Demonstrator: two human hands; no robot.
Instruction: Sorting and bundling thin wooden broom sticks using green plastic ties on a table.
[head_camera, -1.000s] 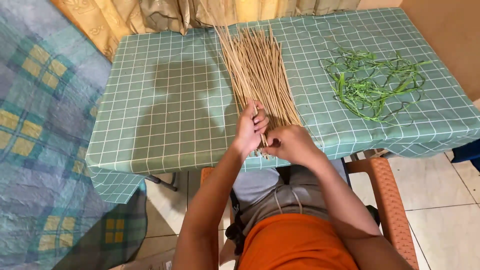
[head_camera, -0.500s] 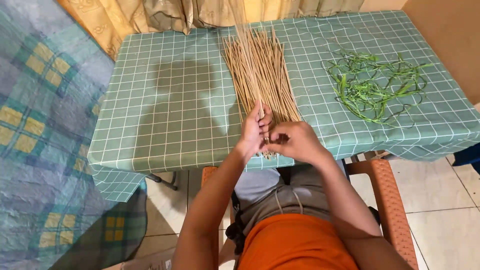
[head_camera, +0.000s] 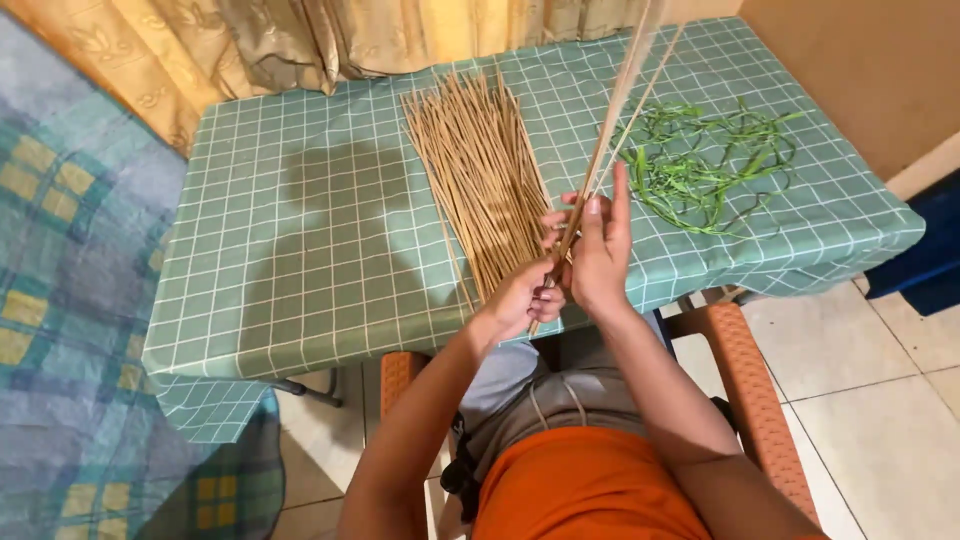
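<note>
A fan of thin tan sticks (head_camera: 480, 170) lies on the green checked tablecloth (head_camera: 320, 230). My left hand (head_camera: 520, 298) grips the lower ends of a few long tan sticks (head_camera: 622, 100) that rise up and away past the top of the view. Just right of it, my right hand (head_camera: 600, 250) holds the same sticks a little higher, fingers stretched along them. Both hands hover over the table's near edge.
A loose pile of green leaf strips (head_camera: 700, 165) lies on the right part of the table. Yellow curtains (head_camera: 300, 45) hang behind it. A blue and yellow checked cloth (head_camera: 70, 300) covers the left side. I sit on an orange chair (head_camera: 745, 390) above a tiled floor (head_camera: 880, 400).
Both hands have come up off the pile with a few sticks, which now stand raised toward the upper right. The view has shifted, so the table sits further left.
</note>
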